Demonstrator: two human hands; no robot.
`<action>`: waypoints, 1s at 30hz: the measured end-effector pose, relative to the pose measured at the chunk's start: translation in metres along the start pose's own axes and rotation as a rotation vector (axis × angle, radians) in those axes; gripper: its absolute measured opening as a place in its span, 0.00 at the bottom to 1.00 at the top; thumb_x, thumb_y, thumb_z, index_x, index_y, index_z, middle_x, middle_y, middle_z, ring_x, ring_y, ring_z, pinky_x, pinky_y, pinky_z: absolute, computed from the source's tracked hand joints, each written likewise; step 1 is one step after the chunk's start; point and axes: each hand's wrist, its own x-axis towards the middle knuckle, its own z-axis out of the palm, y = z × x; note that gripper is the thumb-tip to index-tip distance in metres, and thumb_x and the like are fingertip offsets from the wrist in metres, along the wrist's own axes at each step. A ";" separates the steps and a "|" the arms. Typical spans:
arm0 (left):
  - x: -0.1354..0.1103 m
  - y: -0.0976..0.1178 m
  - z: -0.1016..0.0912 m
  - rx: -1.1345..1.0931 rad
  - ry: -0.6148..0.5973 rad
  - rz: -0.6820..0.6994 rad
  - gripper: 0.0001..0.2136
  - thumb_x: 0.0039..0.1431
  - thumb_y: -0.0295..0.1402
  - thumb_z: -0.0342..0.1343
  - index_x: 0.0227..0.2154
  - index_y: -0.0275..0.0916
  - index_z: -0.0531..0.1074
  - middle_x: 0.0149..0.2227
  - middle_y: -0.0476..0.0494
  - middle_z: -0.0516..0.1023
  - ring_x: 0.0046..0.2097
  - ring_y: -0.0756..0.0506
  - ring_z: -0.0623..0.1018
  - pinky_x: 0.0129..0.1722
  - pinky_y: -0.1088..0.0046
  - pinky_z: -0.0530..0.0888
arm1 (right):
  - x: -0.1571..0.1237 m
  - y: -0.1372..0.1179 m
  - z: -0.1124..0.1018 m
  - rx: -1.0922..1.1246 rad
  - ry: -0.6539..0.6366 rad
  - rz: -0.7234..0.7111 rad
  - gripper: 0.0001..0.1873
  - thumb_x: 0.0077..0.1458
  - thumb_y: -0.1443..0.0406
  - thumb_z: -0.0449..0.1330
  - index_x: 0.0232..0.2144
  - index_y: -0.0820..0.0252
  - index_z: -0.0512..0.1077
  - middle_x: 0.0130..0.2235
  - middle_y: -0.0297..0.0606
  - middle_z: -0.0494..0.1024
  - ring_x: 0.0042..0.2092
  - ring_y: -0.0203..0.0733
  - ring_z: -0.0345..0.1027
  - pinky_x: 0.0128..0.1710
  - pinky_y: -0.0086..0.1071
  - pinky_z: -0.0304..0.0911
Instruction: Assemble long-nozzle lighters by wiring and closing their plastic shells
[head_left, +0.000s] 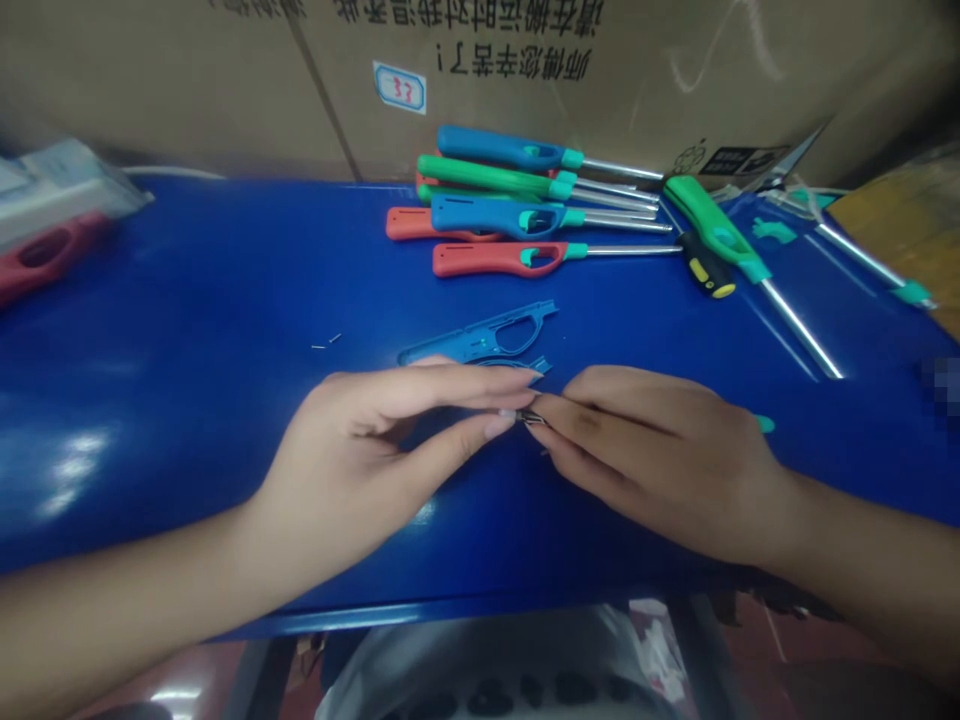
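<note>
The left hand [360, 450] and right hand [652, 455] meet mid-table [150, 400], their fingertips pinched closed on a tiny metal part [521, 416], too small to identify. Just behind lies an open blue lighter shell [480, 338]; assembled utility lighters [499, 258] and a screwdriver [706, 265] sit toward the back edge.

Small-parts assembly workshop. Blue desk [187, 400] backed by stacked cardboard cartons [187, 80], one with a handwritten "33" label [399, 88]. On the desk: a batch of long-nosed utility lighters [495, 258] in red, green and blue, a blue lighter shell half [480, 335], a black-and-yellow screwdriver [706, 266], tiny metal pins [326, 340]. Looks like bench piecework.
</note>
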 end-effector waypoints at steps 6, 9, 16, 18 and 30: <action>0.001 0.002 0.001 -0.012 -0.008 -0.062 0.14 0.62 0.26 0.68 0.47 0.54 0.84 0.47 0.67 0.87 0.48 0.55 0.86 0.55 0.87 0.79 | 0.000 0.002 0.000 0.051 -0.055 0.006 0.20 0.75 0.67 0.49 0.36 0.64 0.78 0.33 0.38 0.79 0.35 0.38 0.72 0.38 0.33 0.65; 0.001 0.002 0.003 -0.027 0.007 -0.080 0.16 0.62 0.26 0.69 0.48 0.53 0.83 0.45 0.66 0.87 0.46 0.55 0.87 0.53 0.89 0.80 | -0.001 0.003 0.001 0.088 -0.072 0.028 0.20 0.76 0.66 0.49 0.38 0.65 0.79 0.33 0.37 0.78 0.35 0.38 0.72 0.38 0.32 0.65; 0.001 0.001 0.004 -0.022 0.051 -0.090 0.14 0.59 0.29 0.71 0.45 0.55 0.83 0.41 0.66 0.87 0.41 0.55 0.86 0.48 0.89 0.82 | -0.003 0.003 0.000 0.086 -0.053 0.018 0.20 0.75 0.67 0.50 0.35 0.65 0.79 0.34 0.39 0.79 0.36 0.39 0.72 0.38 0.34 0.65; 0.001 0.001 0.003 -0.013 0.046 -0.075 0.13 0.59 0.28 0.71 0.43 0.55 0.84 0.41 0.66 0.87 0.40 0.55 0.86 0.47 0.88 0.82 | -0.003 0.003 0.001 0.111 -0.055 0.019 0.19 0.75 0.68 0.50 0.36 0.66 0.79 0.34 0.38 0.79 0.36 0.38 0.71 0.39 0.33 0.65; -0.001 -0.004 0.000 0.119 0.034 -0.020 0.10 0.60 0.34 0.70 0.43 0.54 0.81 0.39 0.65 0.87 0.39 0.53 0.86 0.45 0.84 0.84 | -0.004 0.004 0.003 0.096 -0.041 -0.034 0.15 0.73 0.70 0.53 0.38 0.67 0.77 0.33 0.36 0.77 0.34 0.38 0.67 0.34 0.34 0.61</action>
